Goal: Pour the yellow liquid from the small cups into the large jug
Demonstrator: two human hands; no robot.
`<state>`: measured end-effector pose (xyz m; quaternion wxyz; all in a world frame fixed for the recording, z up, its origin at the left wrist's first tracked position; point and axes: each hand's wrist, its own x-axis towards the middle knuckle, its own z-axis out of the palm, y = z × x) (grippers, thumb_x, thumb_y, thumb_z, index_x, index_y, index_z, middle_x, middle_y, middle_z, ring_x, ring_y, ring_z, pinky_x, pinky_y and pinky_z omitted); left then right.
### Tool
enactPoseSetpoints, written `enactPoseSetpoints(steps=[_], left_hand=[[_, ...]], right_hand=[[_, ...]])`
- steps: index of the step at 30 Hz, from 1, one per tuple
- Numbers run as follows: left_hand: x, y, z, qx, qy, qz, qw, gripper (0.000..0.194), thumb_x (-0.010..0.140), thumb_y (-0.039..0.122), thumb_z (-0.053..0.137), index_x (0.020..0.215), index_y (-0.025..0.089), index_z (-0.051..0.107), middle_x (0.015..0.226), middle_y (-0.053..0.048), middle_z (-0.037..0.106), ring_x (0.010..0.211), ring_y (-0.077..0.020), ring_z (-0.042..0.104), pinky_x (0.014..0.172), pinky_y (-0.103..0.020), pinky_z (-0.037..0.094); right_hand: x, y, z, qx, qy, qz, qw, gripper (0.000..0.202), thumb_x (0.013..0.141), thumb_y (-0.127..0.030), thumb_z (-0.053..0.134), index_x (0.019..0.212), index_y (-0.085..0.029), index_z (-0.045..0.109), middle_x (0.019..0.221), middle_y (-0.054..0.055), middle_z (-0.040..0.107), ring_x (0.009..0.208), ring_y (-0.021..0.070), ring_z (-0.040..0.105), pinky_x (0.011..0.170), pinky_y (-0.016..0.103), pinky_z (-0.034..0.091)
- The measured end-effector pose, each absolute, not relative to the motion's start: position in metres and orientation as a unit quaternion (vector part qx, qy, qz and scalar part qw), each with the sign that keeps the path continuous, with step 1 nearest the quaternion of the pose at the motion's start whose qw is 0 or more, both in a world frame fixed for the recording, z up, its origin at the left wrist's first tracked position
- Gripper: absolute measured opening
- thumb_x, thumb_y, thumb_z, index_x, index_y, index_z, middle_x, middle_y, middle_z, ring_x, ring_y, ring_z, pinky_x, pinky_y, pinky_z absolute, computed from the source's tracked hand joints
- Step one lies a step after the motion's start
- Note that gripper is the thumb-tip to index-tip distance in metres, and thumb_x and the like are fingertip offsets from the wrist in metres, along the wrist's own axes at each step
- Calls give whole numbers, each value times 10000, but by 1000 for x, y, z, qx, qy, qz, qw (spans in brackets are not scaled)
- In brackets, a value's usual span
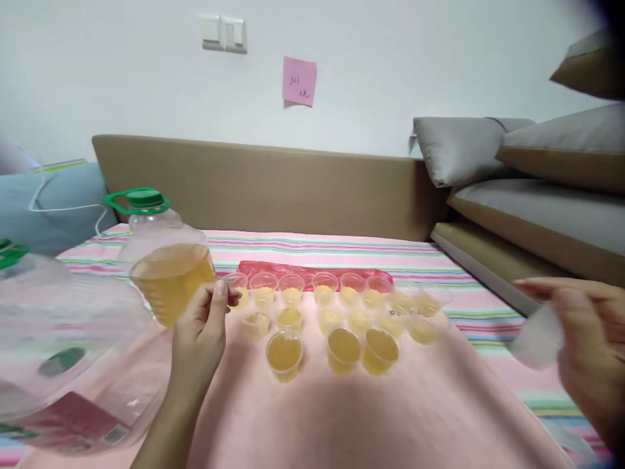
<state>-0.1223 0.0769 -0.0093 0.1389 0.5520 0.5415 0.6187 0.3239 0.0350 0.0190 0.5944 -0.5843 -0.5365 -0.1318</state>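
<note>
My left hand point(202, 326) is closed, thumb pressed against curled fingers, in front of a large clear jug point(170, 280) with a green cap and amber liquid. Whatever it pinches, if anything, cannot be made out. At the far right, my right hand point(593, 339), smeared by motion, grips a translucent plastic piece point(540, 333); whether it is a cup or a lid is unclear. Between the hands stand rows of small clear plastic cups. Several at the back hold pale yellowish contents; a front-left cup point(284, 353) and two front-right cups point(344, 348) hold amber liquid.
A second large jug point(63, 339) lies close at the left. Red plastic packaging point(312, 270) sits behind the cups on the pink surface point(317, 423). Stacked cushions point(547, 195) rise at the right, and a brown backboard point(263, 185) runs behind. Clear plastic point(569, 443) lies lower right.
</note>
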Motion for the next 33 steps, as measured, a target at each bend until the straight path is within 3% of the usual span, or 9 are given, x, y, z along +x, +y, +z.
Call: enactPoseSetpoints(steps=[2,7,10,14,20,25,33], left_hand=[[-133,78,-15,560,577,586,103,395,1043,536,444,857,225,600,863,-22,654,857,-203,639,810,-336,505],[-148,87,-34,616,600,501,95,299,991,470,481,1104,220,599,1079,-85,688,967,-265,672,834,-416,537],[-148,87,-41,638,597,472,114,352,949,490,560,1175,223,592,1159,-109,684,1028,-291,683,852,-445,566],[-144,82,-44,661,588,422,199,396,997,457,483,1300,204,515,1338,-181,632,1182,-321,665,990,-539,541],[-141,82,-44,671,577,400,239,399,998,306,407,1372,174,459,1393,-217,605,1163,-309,682,979,-536,554],[-144,80,-46,683,568,394,235,459,906,181,451,1365,181,440,1422,-212,583,1295,-318,615,1068,-555,500],[-148,83,-51,708,549,387,220,553,852,187,557,1387,203,417,1433,-193,556,1345,-338,559,1123,-575,449]], right_hand=[[270,43,32,-539,-653,-42,531,186,1015,-453,578,1032,-325,712,1035,76,742,985,268,706,860,450,526],[146,75,33,-407,-822,129,377,110,980,-316,621,1047,-266,693,1078,42,749,1029,231,691,910,398,522],[91,94,23,-417,-832,203,302,226,924,-327,697,1129,-241,657,1191,58,728,1125,252,655,965,421,499],[48,109,9,-447,-842,195,231,405,768,-398,842,1027,-214,590,1121,86,691,1074,304,596,848,418,484],[29,118,-7,-489,-818,173,250,422,716,-366,820,897,-255,455,901,31,614,950,289,543,705,349,395],[26,119,-8,-496,-809,183,256,414,750,-391,787,885,-261,418,927,27,606,940,280,533,729,357,389],[24,117,-10,-509,-786,220,272,432,694,-320,797,898,-261,421,987,28,610,936,262,546,749,359,413]])
